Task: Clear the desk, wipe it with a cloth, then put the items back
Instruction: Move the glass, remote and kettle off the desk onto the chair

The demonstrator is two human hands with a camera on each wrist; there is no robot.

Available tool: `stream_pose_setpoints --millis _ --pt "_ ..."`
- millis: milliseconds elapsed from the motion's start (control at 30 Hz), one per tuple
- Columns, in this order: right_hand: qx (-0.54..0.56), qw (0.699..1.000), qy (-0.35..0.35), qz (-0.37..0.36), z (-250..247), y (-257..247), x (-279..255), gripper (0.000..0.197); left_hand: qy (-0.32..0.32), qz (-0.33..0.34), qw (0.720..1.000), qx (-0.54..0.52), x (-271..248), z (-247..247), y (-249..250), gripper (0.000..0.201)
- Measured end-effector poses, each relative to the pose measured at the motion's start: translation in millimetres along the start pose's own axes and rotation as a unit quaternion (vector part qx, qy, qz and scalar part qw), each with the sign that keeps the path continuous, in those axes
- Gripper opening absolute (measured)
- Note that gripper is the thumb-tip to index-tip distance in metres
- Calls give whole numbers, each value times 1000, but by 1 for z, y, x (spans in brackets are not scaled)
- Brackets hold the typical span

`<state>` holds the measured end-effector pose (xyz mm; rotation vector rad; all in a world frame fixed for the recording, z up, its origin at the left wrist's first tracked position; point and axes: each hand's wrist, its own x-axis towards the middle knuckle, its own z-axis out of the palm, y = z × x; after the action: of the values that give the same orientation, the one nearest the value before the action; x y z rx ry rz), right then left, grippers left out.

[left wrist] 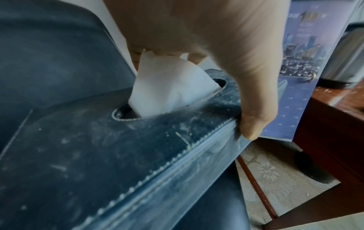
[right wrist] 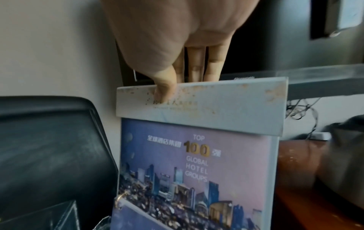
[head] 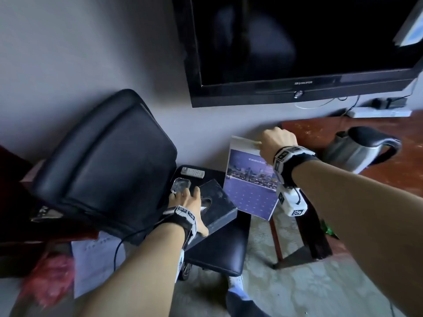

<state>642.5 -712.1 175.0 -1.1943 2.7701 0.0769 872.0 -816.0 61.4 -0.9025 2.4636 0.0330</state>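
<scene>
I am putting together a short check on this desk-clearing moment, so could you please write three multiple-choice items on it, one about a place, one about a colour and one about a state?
1. Where does the white remote control lie?
A. on the black chair seat
B. on the red-brown desk
C. on the floor

2. What colour is the tissue sticking out of the dusty dark leather tissue box?
A. pink
B. white
C. yellow

3. How does the right hand hold the purple-blue desk calendar with the city skyline?
A. flat under its base
B. not touching it
C. pinching its top edge

Answers: 1 A, the white remote control lies on the black chair seat. 2 B, the tissue in the tissue box is white. 3 C, the right hand has its thumb in front of and its fingers behind the calendar top.
</scene>
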Motion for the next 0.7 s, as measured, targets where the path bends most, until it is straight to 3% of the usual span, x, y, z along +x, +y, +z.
stream_pose_setpoints --millis 300,700 --pt "-27 994 -90 -58 88 -28 120 20 -62 0 998 -22 95 48 -12 137" --pt "-8 987 -97 -127 189 -77 209 31 -109 -8 994 -32 168 110 -37 137"
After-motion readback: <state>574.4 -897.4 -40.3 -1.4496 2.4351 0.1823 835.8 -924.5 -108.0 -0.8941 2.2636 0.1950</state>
